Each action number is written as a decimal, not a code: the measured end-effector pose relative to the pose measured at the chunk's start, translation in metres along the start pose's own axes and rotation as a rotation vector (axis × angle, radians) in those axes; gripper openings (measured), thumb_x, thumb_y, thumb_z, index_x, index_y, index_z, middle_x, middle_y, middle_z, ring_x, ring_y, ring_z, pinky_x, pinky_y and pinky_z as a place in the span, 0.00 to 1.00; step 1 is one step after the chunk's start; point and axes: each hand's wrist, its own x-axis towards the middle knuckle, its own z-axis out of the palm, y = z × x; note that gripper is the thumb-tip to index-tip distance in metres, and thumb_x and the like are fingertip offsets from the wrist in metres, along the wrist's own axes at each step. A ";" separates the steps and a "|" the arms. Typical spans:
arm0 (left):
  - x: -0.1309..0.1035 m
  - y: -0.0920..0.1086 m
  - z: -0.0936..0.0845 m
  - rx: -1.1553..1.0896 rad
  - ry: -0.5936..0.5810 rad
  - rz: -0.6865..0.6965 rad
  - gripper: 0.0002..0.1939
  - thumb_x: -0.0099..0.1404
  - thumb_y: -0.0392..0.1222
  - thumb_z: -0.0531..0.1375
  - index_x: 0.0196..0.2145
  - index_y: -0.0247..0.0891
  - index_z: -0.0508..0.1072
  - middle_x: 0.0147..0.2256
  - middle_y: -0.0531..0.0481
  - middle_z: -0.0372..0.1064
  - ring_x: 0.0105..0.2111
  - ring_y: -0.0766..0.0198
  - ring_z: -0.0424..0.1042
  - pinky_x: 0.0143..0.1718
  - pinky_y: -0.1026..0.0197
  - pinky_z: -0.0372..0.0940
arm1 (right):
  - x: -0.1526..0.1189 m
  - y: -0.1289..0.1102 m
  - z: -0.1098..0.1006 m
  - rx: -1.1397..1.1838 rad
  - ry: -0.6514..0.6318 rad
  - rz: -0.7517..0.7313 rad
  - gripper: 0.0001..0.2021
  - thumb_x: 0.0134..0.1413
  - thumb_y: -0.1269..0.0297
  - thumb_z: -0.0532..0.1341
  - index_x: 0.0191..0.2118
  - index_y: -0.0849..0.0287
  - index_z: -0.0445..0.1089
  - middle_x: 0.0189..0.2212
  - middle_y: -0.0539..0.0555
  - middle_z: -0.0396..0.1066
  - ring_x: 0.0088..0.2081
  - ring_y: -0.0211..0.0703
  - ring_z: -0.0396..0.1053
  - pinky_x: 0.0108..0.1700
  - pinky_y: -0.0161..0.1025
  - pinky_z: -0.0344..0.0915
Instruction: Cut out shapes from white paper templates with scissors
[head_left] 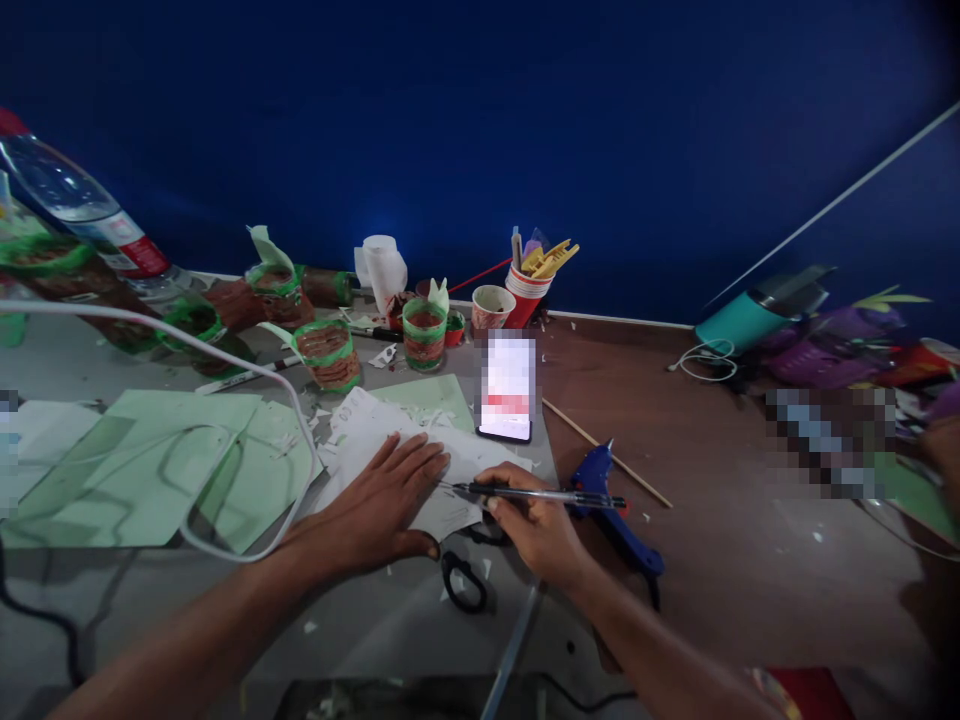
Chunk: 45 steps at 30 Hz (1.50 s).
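Note:
White paper point(360, 440) lies in front of me with faint pen marks on it. My left hand point(397, 490) rests flat on this sheet, fingers stretched out. In my right hand point(532, 520) a pen point(555, 494) is pinched, its tip touching or just over the paper beside my left fingers. Black-handled scissors point(463, 582) lie just below the sheet, their blades hidden. A lit phone point(507, 390) stands tilted behind the paper, its screen blurred out. To the right of my right hand is a blue glue gun point(619, 510).
Green paper sheets point(135, 470) and a looping white cable point(300, 420) lie left. Brown-and-green decorated cups point(326, 355), a water bottle point(90, 205) and a red cup of tools point(527, 295) line the back. A wooden stick point(607, 452) lies right; another person's hand point(941, 450) shows at the far right.

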 end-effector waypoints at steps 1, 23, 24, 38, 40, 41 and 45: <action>0.000 0.000 0.000 -0.001 0.000 -0.003 0.47 0.51 0.57 0.62 0.61 0.36 0.47 0.62 0.38 0.46 0.63 0.50 0.39 0.62 0.44 0.33 | 0.000 0.000 0.000 0.007 -0.001 0.016 0.10 0.48 0.73 0.55 0.37 0.59 0.70 0.31 0.52 0.70 0.34 0.42 0.67 0.36 0.37 0.63; 0.000 0.000 0.001 0.020 0.009 0.006 0.46 0.51 0.55 0.63 0.61 0.37 0.46 0.62 0.38 0.47 0.63 0.49 0.38 0.61 0.43 0.33 | 0.000 -0.003 0.001 0.031 0.049 0.194 0.05 0.45 0.69 0.54 0.29 0.61 0.65 0.19 0.45 0.55 0.20 0.34 0.52 0.22 0.31 0.51; 0.000 0.000 0.001 0.016 0.017 0.010 0.46 0.51 0.55 0.63 0.61 0.37 0.46 0.62 0.38 0.47 0.63 0.49 0.38 0.61 0.43 0.33 | 0.000 -0.003 0.001 0.023 0.044 0.195 0.05 0.46 0.69 0.54 0.30 0.61 0.65 0.19 0.45 0.55 0.20 0.34 0.52 0.22 0.31 0.51; 0.000 -0.001 0.003 0.016 0.026 0.008 0.47 0.50 0.55 0.64 0.61 0.37 0.47 0.62 0.38 0.46 0.63 0.49 0.37 0.62 0.43 0.33 | 0.001 -0.003 0.002 -0.039 0.036 0.173 0.06 0.46 0.68 0.53 0.30 0.60 0.65 0.22 0.49 0.61 0.25 0.38 0.59 0.26 0.33 0.57; 0.000 -0.001 0.003 0.016 0.021 0.006 0.47 0.50 0.55 0.64 0.61 0.37 0.47 0.62 0.38 0.46 0.64 0.50 0.37 0.62 0.43 0.33 | 0.000 -0.004 0.002 -0.040 0.027 0.180 0.06 0.46 0.68 0.53 0.30 0.60 0.65 0.21 0.48 0.60 0.24 0.38 0.58 0.26 0.33 0.56; 0.001 -0.001 0.003 0.015 0.018 0.005 0.47 0.50 0.55 0.64 0.61 0.37 0.47 0.62 0.38 0.47 0.64 0.50 0.37 0.62 0.43 0.33 | 0.000 -0.004 0.002 -0.038 0.023 0.184 0.06 0.46 0.68 0.53 0.30 0.60 0.65 0.21 0.48 0.59 0.24 0.37 0.58 0.25 0.33 0.56; 0.001 0.000 0.002 0.014 0.013 0.002 0.47 0.50 0.55 0.63 0.61 0.37 0.47 0.62 0.38 0.46 0.63 0.50 0.37 0.62 0.43 0.33 | 0.000 -0.004 0.003 -0.045 0.028 0.202 0.05 0.45 0.69 0.53 0.30 0.60 0.65 0.20 0.47 0.58 0.21 0.35 0.55 0.24 0.32 0.54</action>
